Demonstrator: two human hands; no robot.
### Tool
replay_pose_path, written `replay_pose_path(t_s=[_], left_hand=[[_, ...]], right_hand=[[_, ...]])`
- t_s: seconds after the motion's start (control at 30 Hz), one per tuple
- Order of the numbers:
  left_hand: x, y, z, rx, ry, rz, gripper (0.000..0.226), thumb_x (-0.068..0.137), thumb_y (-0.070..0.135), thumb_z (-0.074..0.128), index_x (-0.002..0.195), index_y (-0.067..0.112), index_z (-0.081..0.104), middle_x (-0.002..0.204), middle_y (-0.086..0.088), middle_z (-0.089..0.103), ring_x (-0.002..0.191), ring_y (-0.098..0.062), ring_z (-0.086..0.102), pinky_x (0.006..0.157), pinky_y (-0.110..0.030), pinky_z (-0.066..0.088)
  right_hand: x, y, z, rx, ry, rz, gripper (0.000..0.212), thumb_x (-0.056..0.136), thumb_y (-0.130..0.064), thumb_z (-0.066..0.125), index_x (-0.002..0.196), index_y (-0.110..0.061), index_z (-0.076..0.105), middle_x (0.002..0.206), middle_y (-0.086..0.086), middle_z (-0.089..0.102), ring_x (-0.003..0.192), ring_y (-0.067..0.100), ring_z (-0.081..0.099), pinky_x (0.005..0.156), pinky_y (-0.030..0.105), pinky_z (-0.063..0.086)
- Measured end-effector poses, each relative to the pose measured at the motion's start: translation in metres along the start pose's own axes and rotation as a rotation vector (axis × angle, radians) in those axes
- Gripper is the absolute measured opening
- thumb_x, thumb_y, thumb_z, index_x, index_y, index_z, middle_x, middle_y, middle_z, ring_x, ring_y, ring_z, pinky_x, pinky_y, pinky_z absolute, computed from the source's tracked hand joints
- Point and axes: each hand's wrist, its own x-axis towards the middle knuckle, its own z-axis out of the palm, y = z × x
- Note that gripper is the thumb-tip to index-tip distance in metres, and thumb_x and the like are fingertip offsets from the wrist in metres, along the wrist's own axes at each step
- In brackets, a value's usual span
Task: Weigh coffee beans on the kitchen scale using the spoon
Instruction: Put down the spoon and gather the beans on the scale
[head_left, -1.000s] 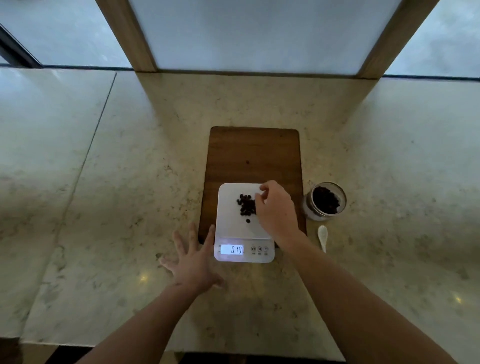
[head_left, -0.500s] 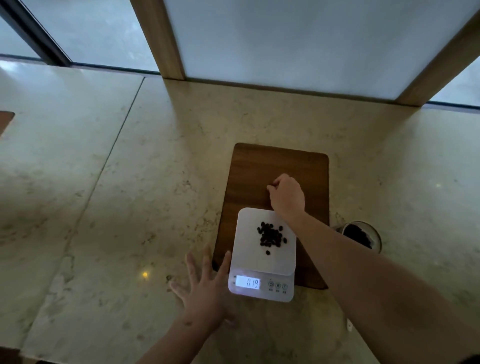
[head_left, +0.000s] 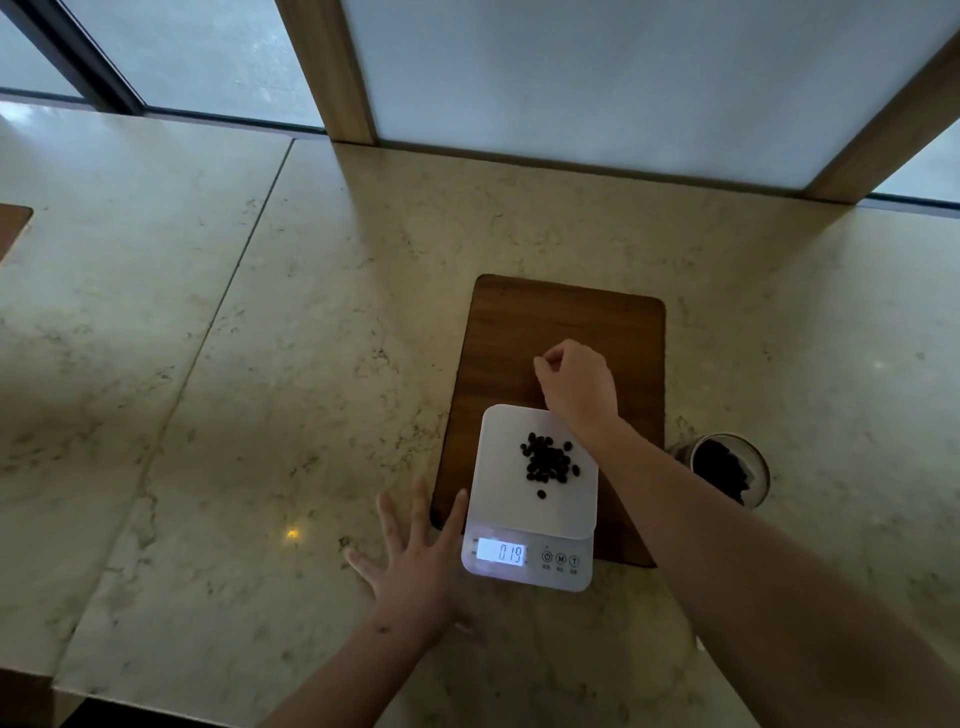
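Observation:
A white kitchen scale (head_left: 506, 467) sits on the near end of a wooden board (head_left: 566, 322), its lit display reading 0.19. A small heap of dark coffee beans (head_left: 550, 465) lies on its platform. My right hand (head_left: 579, 384) rests on the board just beyond the scale, fingers curled and pinched together; I cannot see anything between them. My left hand (head_left: 415, 564) lies flat on the counter with fingers spread, thumb by the scale's left edge. A glass jar of beans (head_left: 727, 470) stands right of the board. My right forearm hides the spoon.
The marble counter (head_left: 260, 389) runs wide to the left, with a seam line across it. A corner of another wooden board (head_left: 13, 228) shows at the far left edge. Wooden window posts (head_left: 332, 73) and frosted panes rise behind the counter.
My right hand has left the beans on the platform and moved forward onto the board beyond the scale. The left hand stays flat, and the display still reads 0.19.

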Motion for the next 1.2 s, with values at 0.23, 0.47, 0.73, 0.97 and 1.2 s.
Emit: replay_pose_path(t_s=[0.23,0.47,0.73,0.97,1.2], left_hand=[[0.0,-0.002,0.002,0.006,0.028,0.021,0.159,0.055,0.071,0.088,0.136,0.053,-0.047,0.145,0.001,-0.062,0.122,-0.039,-0.064,0.092,-0.087,-0.02],[0.002,-0.003,0.005,-0.016,0.054,0.027,0.159,0.053,0.072,0.088,0.137,0.054,-0.046,0.142,0.003,-0.063,0.123,-0.037,-0.064,0.095,-0.088,-0.017],[0.004,-0.004,0.007,-0.03,0.097,0.037,0.159,0.054,0.067,0.091,0.136,0.055,-0.045,0.143,0.005,-0.063,0.126,-0.039,-0.061,0.098,-0.089,-0.011],[0.007,-0.004,0.011,-0.025,0.122,0.041,0.161,0.05,0.071,0.091,0.134,0.056,-0.047,0.137,0.007,-0.066,0.126,-0.039,-0.061,0.097,-0.089,-0.011],[0.001,-0.006,0.004,0.009,0.141,0.067,0.138,0.064,0.077,0.079,0.154,0.05,-0.022,0.163,0.001,-0.037,0.142,-0.046,-0.042,0.101,-0.089,-0.004]], right_hand=[[-0.123,0.016,0.003,0.123,0.079,0.002,0.015,0.099,-0.038,0.062,0.1,-0.025,0.069,0.092,-0.012,0.065,0.076,0.004,0.057,0.073,0.02,0.048],[-0.159,0.033,0.005,0.056,0.102,0.053,0.018,0.097,-0.036,0.066,0.1,-0.019,0.072,0.096,-0.003,0.074,0.075,0.007,0.055,0.08,0.031,0.056],[-0.167,0.044,-0.001,0.16,0.113,0.116,0.025,0.099,-0.039,0.063,0.109,-0.017,0.071,0.093,-0.01,0.063,0.079,0.006,0.056,0.074,0.023,0.049],[-0.204,0.053,0.003,0.232,0.09,0.183,0.014,0.105,-0.029,0.053,0.101,-0.022,0.064,0.09,-0.008,0.063,0.079,0.007,0.06,0.067,0.019,0.049],[-0.22,0.048,-0.003,0.205,-0.055,0.122,0.01,0.104,-0.028,0.056,0.111,-0.023,0.063,0.1,-0.012,0.06,0.091,0.007,0.06,0.076,0.014,0.052]])
